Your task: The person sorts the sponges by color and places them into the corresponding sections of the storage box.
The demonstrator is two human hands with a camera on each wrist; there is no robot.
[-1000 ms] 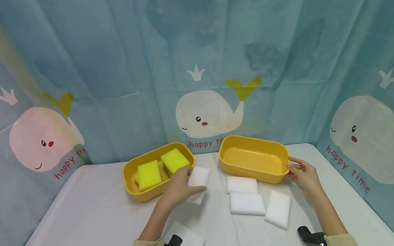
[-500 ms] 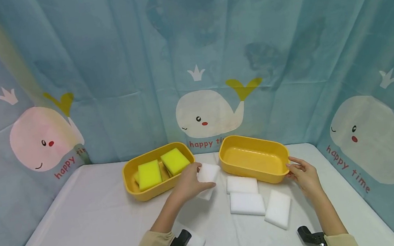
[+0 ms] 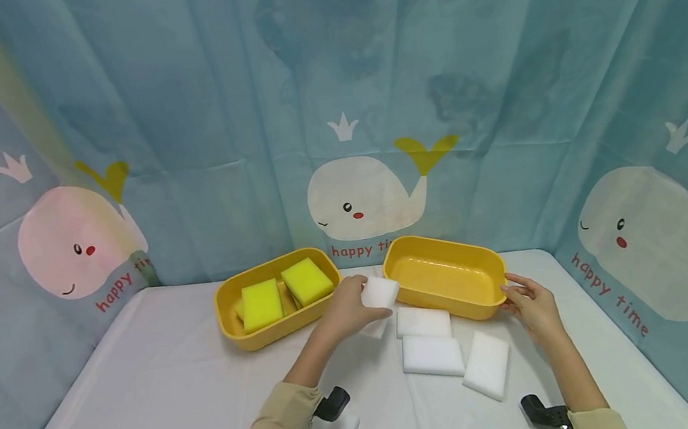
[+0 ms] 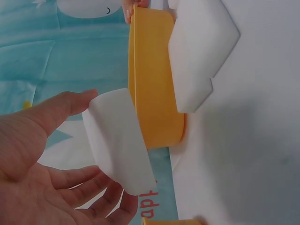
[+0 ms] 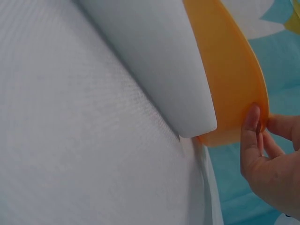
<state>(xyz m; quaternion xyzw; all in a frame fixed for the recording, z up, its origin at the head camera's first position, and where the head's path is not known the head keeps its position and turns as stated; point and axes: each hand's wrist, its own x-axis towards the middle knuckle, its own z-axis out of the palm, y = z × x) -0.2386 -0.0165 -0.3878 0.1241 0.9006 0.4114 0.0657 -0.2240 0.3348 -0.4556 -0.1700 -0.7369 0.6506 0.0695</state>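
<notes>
sponge (image 3: 381,294) in left hand (image 3: 348,309), tray (image 3: 443,275) contact unclear

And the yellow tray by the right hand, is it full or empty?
Empty: in the head view the yellow tray shows a bare floor, with nothing in it; the right hand grips its rim.

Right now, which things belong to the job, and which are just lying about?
Apparently in the job: left hand, gripping a white block; right hand, holding the right yellow tray; probably the loose white blocks.

Untouched, maybe just lying about: left yellow tray with yellow sponges; whale curtain.
</notes>
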